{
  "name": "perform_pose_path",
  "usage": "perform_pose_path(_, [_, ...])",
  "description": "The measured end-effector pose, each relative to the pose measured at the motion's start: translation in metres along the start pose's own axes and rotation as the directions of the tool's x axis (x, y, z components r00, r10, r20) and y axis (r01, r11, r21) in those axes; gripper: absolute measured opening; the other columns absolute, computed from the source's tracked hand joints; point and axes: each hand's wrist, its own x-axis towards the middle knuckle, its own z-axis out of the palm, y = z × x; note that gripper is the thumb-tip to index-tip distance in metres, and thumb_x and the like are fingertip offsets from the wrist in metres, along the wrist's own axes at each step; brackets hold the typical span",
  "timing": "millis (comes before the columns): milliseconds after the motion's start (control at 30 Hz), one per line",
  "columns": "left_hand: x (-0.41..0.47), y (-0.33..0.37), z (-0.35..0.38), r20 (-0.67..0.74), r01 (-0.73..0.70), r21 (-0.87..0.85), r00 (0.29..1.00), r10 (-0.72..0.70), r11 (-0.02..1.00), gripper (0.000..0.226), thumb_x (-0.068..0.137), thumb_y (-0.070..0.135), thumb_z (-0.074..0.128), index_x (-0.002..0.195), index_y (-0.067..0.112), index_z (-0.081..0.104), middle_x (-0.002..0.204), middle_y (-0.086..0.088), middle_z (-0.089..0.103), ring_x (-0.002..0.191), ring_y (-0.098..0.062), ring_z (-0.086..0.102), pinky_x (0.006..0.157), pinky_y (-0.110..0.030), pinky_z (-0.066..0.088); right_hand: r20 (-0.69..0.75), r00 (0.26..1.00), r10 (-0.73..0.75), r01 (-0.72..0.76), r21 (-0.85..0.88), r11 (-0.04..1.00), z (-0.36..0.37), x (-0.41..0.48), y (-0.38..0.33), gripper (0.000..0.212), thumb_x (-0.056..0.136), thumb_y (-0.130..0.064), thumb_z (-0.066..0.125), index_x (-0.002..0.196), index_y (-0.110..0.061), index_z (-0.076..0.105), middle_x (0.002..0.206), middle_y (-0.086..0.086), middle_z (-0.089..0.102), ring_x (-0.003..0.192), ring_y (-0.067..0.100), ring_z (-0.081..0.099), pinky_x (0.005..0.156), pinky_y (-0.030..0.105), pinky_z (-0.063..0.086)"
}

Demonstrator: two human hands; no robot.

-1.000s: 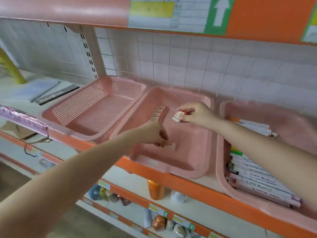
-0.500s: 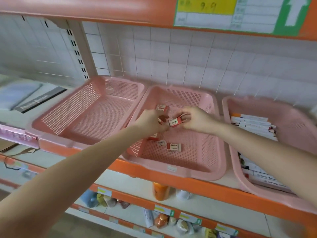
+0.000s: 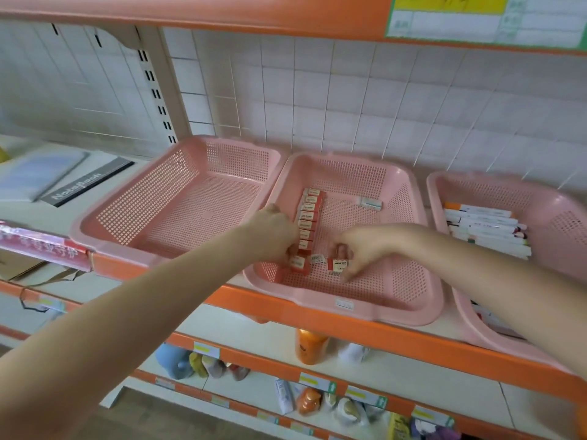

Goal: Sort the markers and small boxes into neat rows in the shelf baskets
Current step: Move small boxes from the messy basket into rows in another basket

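Note:
A row of small red-and-white boxes runs front to back along the left side of the middle pink basket. My left hand curls against the near end of that row, with a box at its fingertips. My right hand pinches another small box near the basket's front. A tiny white box lies between the two hands. One pale box lies apart at the back. White markers lie in rows in the right pink basket.
An empty pink basket stands to the left. A notebook and a blue folder lie on the shelf farther left. The orange shelf edge runs in front. Bottles and small goods fill the shelves below.
My right hand has come down from mid-basket to the front, onto a box there. My left hand has slid toward the near end of the row, which now shows fully.

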Motion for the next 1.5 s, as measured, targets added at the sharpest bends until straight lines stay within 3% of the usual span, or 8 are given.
perform_pose_path(267, [0.008,0.007,0.002,-0.007,-0.011,0.112,1.0,0.012,0.994,0.012,0.09,0.026,0.058,0.095,0.017,0.064,0.094,0.002,0.066,0.09,-0.017,0.06,0.105,-0.035,0.033,-0.159,0.987,0.022,-0.031,-0.049,0.998,0.013,-0.003,-0.001,0.038,0.082,-0.022,0.069,0.118,-0.017,0.056,0.097,-0.006,0.057,0.078,0.008,0.051,0.059,0.016,0.036])
perform_pose_path(500, [0.014,0.006,0.006,-0.028,-0.006,0.151,1.0,0.01,0.989,0.006,0.09,0.023,0.056,0.088,0.018,0.058,0.092,0.0,0.064,0.088,-0.019,0.06,0.103,-0.037,0.038,-0.33,0.944,-0.004,0.011,0.019,1.0,0.016,-0.008,-0.003,0.037,0.079,-0.022,0.071,0.113,-0.017,0.056,0.102,-0.005,0.057,0.092,0.014,0.057,0.08,0.027,0.048])
perform_pose_path(733, [0.015,-0.011,-0.01,-0.134,0.013,-0.505,0.986,-0.094,0.863,0.033,0.084,0.045,0.065,0.103,0.019,0.067,0.097,0.004,0.066,0.09,-0.014,0.061,0.079,-0.029,0.05,-0.556,0.822,0.122,0.152,0.42,0.895,0.012,-0.019,-0.011,0.029,0.078,-0.012,0.074,0.101,-0.02,0.057,0.088,-0.014,0.06,0.08,0.004,0.06,0.078,0.018,0.05])
perform_pose_path(900, [0.019,-0.017,-0.01,-0.302,-0.059,-0.687,0.93,-0.211,0.724,0.027,0.085,0.035,0.067,0.105,0.017,0.068,0.09,0.008,0.064,0.088,-0.01,0.06,0.083,-0.025,0.049,-0.589,0.779,0.216,0.362,0.703,0.612,0.013,-0.022,-0.008,0.038,0.08,0.005,0.067,0.106,-0.023,0.062,0.102,-0.004,0.066,0.098,0.014,0.065,0.091,0.03,0.052])
perform_pose_path(1033, [0.024,-0.01,-0.013,-0.363,-0.152,-0.796,0.894,-0.262,0.585,0.029,0.082,0.03,0.071,0.109,0.019,0.066,0.092,0.012,0.063,0.076,0.004,0.055,0.068,0.002,0.039,-0.558,0.794,0.241,0.347,0.741,0.575,0.013,-0.028,-0.009,0.054,0.084,0.004,0.064,0.128,-0.024,0.052,0.11,-0.005,0.058,0.095,0.011,0.065,0.078,0.023,0.056])
perform_pose_path(1133, [0.028,-0.006,-0.014,-0.331,-0.2,-0.82,0.93,-0.159,0.536,0.031,0.08,0.024,0.074,0.111,0.022,0.066,0.098,0.014,0.063,0.085,0.003,0.059,0.081,-0.009,0.048,-0.57,0.766,0.297,0.371,0.77,0.519,0.012,-0.026,-0.006,0.047,0.082,-0.001,0.068,0.116,-0.028,0.052,0.106,0.003,0.065,0.096,0.018,0.066,0.086,0.033,0.054])
perform_pose_path(1333, [0.03,-0.008,-0.004,-0.394,-0.281,-0.766,0.916,-0.077,0.579,0.044,0.077,0.004,0.074,0.118,0.019,0.064,0.103,0.007,0.066,0.09,-0.006,0.062,0.08,-0.015,0.05,-0.568,0.759,0.319,0.409,0.797,0.444,0.01,-0.021,0.0,0.03,0.083,-0.005,0.069,0.095,-0.019,0.045,0.098,0.013,0.071,0.085,0.019,0.067,0.081,0.034,0.051])
perform_pose_path(1500, [0.028,-0.019,-0.007,-0.447,-0.237,-0.642,0.888,-0.105,0.73,0.033,0.072,0.022,0.08,0.103,0.017,0.07,0.088,0.009,0.065,0.081,-0.007,0.061,0.076,-0.018,0.05,-0.547,0.795,0.263,0.306,0.736,0.604,0.007,-0.017,-0.005,0.028,0.079,-0.016,0.074,0.096,-0.025,0.054,0.099,-0.001,0.069,0.088,0.016,0.067,0.086,0.035,0.054])
